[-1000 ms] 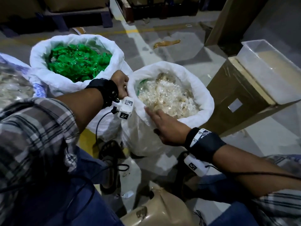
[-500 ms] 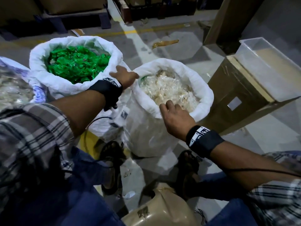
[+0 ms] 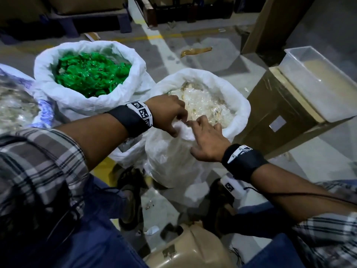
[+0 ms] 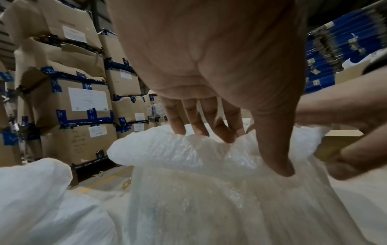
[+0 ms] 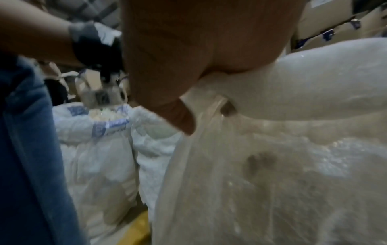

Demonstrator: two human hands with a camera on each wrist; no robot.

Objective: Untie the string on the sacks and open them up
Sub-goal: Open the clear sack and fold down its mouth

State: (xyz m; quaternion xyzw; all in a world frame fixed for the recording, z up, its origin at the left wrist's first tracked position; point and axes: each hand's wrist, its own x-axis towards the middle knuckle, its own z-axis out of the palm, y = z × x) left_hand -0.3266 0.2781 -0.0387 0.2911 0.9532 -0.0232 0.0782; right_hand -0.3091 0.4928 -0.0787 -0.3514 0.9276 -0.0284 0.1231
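Note:
Two white sacks stand open on the floor. The left sack (image 3: 81, 107) holds green pieces. The right sack (image 3: 173, 161) holds clear, whitish pieces, and its rim is rolled down over a clear liner (image 4: 209, 199). My left hand (image 3: 170, 113) pinches the near rim (image 4: 159, 149), fingers (image 4: 196, 126) over the roll and thumb (image 4: 278, 159) on the liner. My right hand (image 3: 204, 132) grips the same near rim just to its right, thumb (image 5: 184, 122) outside on the liner. I see no string.
A third sack (image 3: 44, 111) with blue print stands at the far left. A cardboard box (image 3: 280, 113) with a clear plastic tub (image 3: 318, 84) on it stands right of the sacks. My sandalled feet (image 3: 129, 194) and a beige object (image 3: 189, 252) are below. Stacked cartons (image 4: 79, 102) stand behind.
My left hand has moved from the sack's left rim to its near rim, next to my right hand. My right hand has shifted slightly left along that rim.

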